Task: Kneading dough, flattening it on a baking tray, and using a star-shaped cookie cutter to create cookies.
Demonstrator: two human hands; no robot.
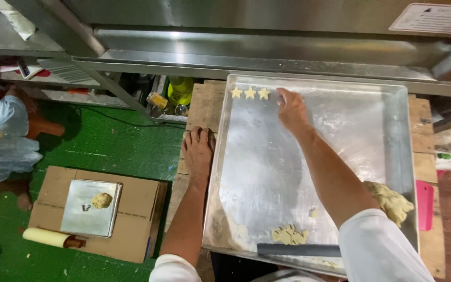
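**Soft star cut-outs at the far edge of the tray**

My right hand (292,110) reaches to the far rim of the large floured aluminium baking tray (340,130), fingers bent down on the metal; I cannot tell whether that grip pinches anything. Just left of its fingertips lie three small pale-yellow star-shaped dough pieces (249,93) in a row. I judge them light, soft and easily bent out of shape, best lifted from beneath or by the points. My left hand (198,151) lies flat, its grip spread open, on the wooden counter (197,107), touching the tray's left edge.
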